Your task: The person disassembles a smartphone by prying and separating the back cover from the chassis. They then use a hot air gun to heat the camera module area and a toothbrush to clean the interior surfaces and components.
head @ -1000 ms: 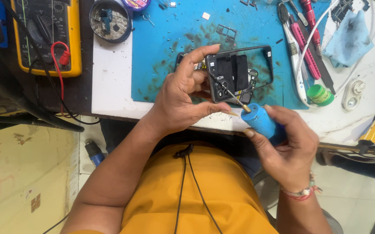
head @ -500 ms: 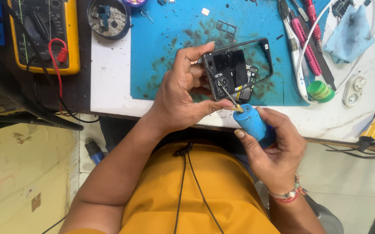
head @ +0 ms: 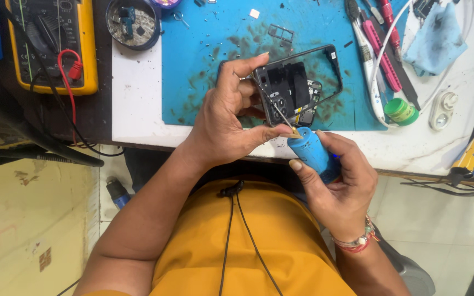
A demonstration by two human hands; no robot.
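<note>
You are mid-screw on the opened phone (head: 294, 90), which sits tilted just above the blue mat (head: 204, 66) at the near edge of the surface (head: 138, 118). Your left hand (head: 231, 118) pinches its frame, thumb steadying the shaft of the driver (head: 311, 153). Your right hand (head: 338, 183) wraps the blue handle — grip closed on it, tip on the board. The next move, by the look of it, calls for light, straight pressure — keep the tip seated and the phone still.

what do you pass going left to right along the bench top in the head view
yellow multimeter → round dark parts dish → left hand → opened black phone → pink-handled tool → green round pot → light blue cloth
</note>
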